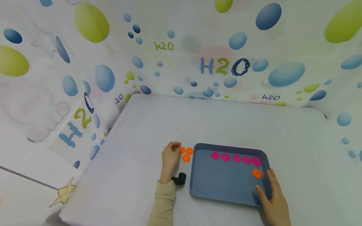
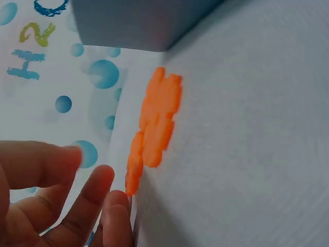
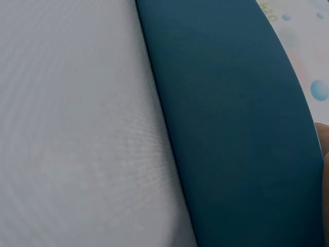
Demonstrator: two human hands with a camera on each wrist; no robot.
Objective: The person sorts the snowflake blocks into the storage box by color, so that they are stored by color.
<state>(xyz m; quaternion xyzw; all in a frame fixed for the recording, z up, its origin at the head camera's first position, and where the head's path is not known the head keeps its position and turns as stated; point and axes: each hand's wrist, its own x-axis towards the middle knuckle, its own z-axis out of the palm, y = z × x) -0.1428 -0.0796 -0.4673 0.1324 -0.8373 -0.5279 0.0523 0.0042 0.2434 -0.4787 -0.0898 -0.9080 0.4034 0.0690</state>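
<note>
My left hand (image 1: 170,157) is beside a small group of orange flower-shaped discs (image 1: 186,158) on the white table, just left of the tray. Its thumb and fingers are apart in the left wrist view, with nothing between them, and the lower fingertips come right up to the orange discs (image 2: 159,113). At the right side of the blue-grey tray (image 1: 220,185), my right hand (image 1: 275,201) holds the rim near the front corner, thumb over the inside and fingers along the outer side. Only a little of that hand shows beside the tray wall (image 3: 231,113) in the right wrist view.
Inside the tray, several magenta flower-shaped discs (image 1: 237,158) form a row along the far side. One orange disc (image 1: 257,173) lies below the row's right end. A black wrist camera (image 1: 180,179) sits at my left wrist. Printed cloth walls (image 1: 181,72) rise behind the table.
</note>
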